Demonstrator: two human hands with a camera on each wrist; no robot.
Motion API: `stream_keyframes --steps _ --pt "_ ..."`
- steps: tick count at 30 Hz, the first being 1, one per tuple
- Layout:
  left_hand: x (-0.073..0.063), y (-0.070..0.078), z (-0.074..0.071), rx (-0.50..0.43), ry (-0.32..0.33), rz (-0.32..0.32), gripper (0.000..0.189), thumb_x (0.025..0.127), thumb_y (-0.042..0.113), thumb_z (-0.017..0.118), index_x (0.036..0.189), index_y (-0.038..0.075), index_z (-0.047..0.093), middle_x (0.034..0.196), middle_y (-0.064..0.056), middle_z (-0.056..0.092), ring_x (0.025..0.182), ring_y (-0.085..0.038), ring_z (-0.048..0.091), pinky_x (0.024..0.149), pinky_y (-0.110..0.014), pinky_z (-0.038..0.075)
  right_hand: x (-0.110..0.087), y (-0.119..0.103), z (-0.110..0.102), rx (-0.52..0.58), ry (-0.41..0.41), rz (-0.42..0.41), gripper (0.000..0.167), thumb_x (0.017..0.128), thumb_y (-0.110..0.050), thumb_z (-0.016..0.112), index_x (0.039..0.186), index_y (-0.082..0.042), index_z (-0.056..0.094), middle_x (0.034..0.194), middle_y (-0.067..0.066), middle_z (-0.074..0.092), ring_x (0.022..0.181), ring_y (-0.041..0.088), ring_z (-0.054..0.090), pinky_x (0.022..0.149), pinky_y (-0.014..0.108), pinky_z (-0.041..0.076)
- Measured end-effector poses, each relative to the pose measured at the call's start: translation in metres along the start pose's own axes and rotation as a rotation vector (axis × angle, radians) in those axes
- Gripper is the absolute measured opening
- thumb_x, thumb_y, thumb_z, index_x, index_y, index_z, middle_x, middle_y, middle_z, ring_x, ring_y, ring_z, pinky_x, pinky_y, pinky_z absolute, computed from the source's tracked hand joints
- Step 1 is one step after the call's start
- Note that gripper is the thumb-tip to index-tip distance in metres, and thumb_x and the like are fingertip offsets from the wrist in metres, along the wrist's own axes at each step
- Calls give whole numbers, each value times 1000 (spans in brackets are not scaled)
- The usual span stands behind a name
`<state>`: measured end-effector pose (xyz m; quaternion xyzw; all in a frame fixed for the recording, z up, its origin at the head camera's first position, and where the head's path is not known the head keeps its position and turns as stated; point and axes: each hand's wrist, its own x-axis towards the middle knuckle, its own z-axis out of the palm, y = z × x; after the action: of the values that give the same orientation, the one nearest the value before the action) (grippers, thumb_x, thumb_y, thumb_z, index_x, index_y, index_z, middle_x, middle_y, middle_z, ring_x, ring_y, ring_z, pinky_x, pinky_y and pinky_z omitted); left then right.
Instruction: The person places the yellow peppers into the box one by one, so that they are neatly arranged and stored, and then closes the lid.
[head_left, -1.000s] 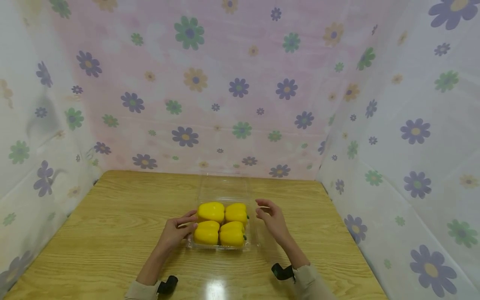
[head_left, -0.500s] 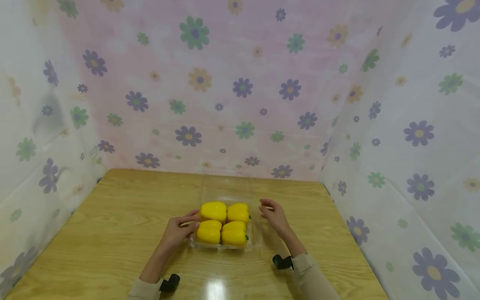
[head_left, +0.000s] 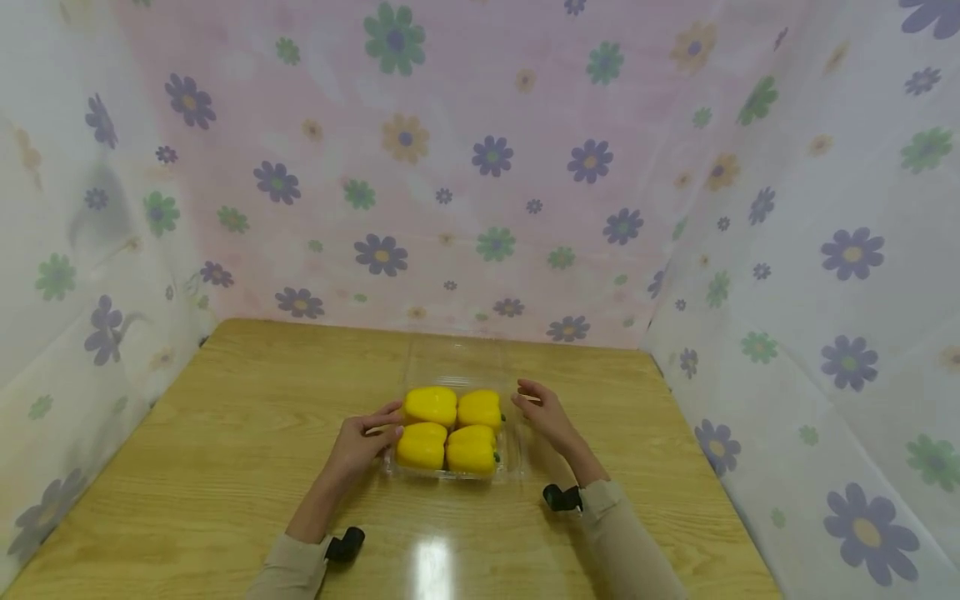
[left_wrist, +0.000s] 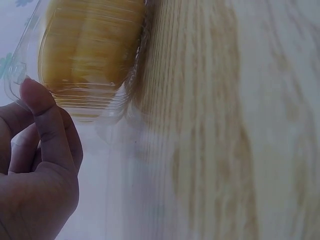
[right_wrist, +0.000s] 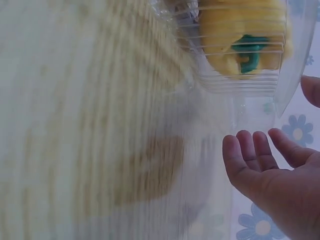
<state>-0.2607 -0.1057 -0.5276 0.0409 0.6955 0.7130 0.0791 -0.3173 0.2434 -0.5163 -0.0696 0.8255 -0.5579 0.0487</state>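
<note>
Several yellow bell peppers (head_left: 424,446) with green stems fill a clear plastic clamshell container (head_left: 457,475) on the table. Its transparent lid (head_left: 456,360) lies folded back on the far side. At the container's left side, my left hand (head_left: 356,443) pinches the rim; the left wrist view has the thumb (left_wrist: 37,96) on the rim and the other fingers curled below. My right hand (head_left: 551,417) hovers just right of the container, holding nothing. In the right wrist view its fingers (right_wrist: 245,150) are loosely bent, apart from the ribbed wall, with a green stem (right_wrist: 249,52) visible through it.
The wood-grain table (head_left: 285,383) carries a bright glare spot near its front. Flower-printed sheets (head_left: 487,200) stand along the back and both sides. Black devices (head_left: 345,546) are worn at both wrists, beside beige sleeves.
The head view has tilted slightly, so the table and container appear higher in frame. Both hands keep nearly the same places beside the container; the right hand sits marginally closer to it.
</note>
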Motion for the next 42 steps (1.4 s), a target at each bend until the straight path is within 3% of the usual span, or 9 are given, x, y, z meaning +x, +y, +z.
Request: stream_keyframes --steps 5,10,12,17,29,42 --pt "0 -1 -1 0 7 -1 30 98 3 67 126 -8 68 154 -13 50 76 -11 62 58 -21 51 3 -16 2 59 -34 33 57 109 -21 50 155 8 32 154 34 37 139 47 43 111 57 42" --pt "2 -2 -1 4 12 1 30 98 4 68 126 -8 68 153 -13 51 77 -12 62 59 -21 51 15 -10 6 136 -19 70 60 110 -23 48 156 9 27 155 32 36 139 46 43 112 55 42" --pt "3 -1 -1 3 16 5 31 97 5 68 126 -8 68 153 -14 51 78 -12 63 59 -21 51 24 -1 6 161 -7 68 61 110 -24 47 156 9 26 155 32 36 139 46 42 112 54 42" --pt "5 2 3 -1 37 -2 29 97 3 68 125 -7 69 152 -12 53 78 -12 63 59 -21 52 31 -4 2 176 7 52 57 110 -20 46 155 11 28 151 34 40 138 47 43 113 55 41" --pt "0 -3 1 -8 31 22 30 98 5 67 125 -8 68 154 -14 49 73 -11 62 56 -21 50 33 -5 -1 260 -19 34 58 109 -16 50 154 12 27 154 35 35 141 48 39 116 56 35" --pt "-2 -4 2 -30 19 31 30 98 6 67 125 -8 68 155 -14 48 61 -11 54 54 -22 49 36 -13 -8 216 -27 25 55 110 -17 47 154 11 30 155 33 34 141 46 39 117 55 34"
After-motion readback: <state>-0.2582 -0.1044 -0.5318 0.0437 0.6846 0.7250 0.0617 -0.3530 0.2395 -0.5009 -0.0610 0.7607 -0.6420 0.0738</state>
